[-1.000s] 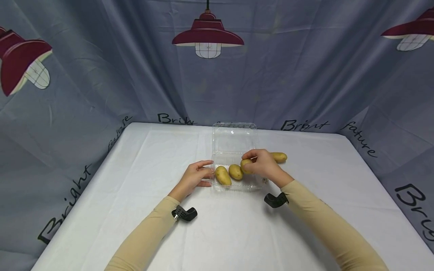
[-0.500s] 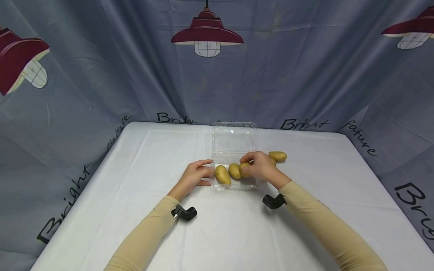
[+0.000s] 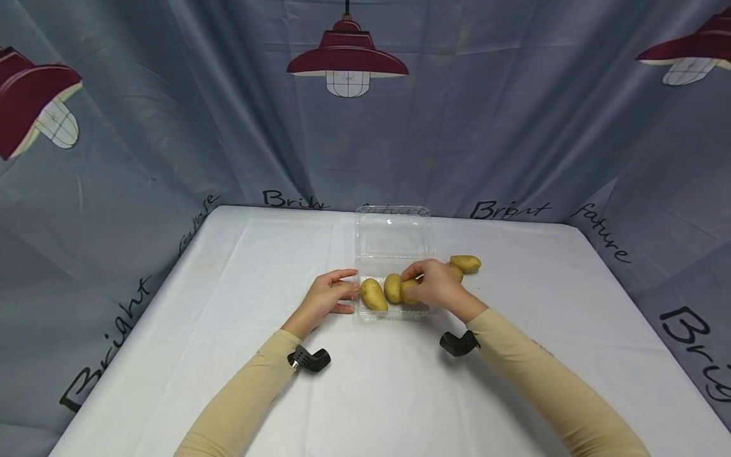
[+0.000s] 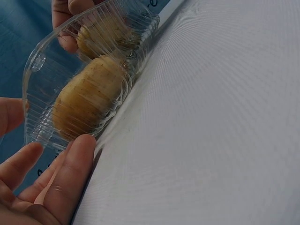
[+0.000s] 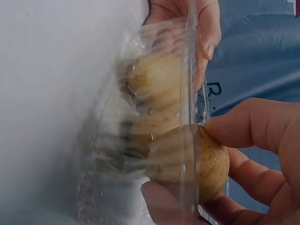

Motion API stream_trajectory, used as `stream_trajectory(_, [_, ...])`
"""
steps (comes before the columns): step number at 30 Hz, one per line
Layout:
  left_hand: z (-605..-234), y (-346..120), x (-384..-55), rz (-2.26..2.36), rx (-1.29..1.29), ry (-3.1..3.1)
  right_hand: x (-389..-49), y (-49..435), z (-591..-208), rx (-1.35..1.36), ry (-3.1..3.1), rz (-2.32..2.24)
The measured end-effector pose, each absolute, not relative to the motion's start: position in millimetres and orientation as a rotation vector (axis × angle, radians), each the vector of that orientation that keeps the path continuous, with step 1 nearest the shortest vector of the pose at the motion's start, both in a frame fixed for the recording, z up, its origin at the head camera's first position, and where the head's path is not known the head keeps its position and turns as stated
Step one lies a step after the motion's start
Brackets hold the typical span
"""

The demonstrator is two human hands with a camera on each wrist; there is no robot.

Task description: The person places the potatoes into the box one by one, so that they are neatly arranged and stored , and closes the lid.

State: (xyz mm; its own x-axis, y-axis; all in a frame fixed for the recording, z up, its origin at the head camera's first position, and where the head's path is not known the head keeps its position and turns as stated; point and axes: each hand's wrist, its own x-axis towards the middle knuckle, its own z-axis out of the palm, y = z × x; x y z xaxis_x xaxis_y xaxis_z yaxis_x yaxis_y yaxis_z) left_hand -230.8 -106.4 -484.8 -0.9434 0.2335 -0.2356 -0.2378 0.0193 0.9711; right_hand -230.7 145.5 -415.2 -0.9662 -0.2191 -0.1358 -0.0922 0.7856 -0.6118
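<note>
In the head view, a clear plastic clamshell box (image 3: 394,313) lies with its lid (image 3: 394,235) folded back. Its left side is touched by my left hand (image 3: 321,299), whose fingers are spread and nearly straight. Inside the base, a longish potato (image 3: 373,295) lies at the left, and another potato (image 3: 391,289) is beside it. My right hand (image 3: 441,285) pinches a third potato (image 5: 213,164) between thumb and fingers, low over the box's right part. The right wrist view shows that potato partly behind the clear wall. Whether it touches the box floor cannot be told.
Just right of the box, two more potatoes lie on the white tablecloth: one potato (image 3: 466,264) in plain view, the other potato (image 3: 457,272) partly hidden by the right hand. A grey-blue curtain (image 3: 240,127) hangs behind the table.
My right hand has lowered the pinched potato and brought it slightly left, close to the middle potato. The potatoes outside the box show more now. The left hand stays at the box's side.
</note>
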Motion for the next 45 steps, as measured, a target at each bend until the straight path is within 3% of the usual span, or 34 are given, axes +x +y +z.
stream_trajectory(45, [-484.2, -106.7, -230.7, 1.985, 0.003, 1.974, -221.0, 133.2, -430.2, -0.282, 2.746, -1.099])
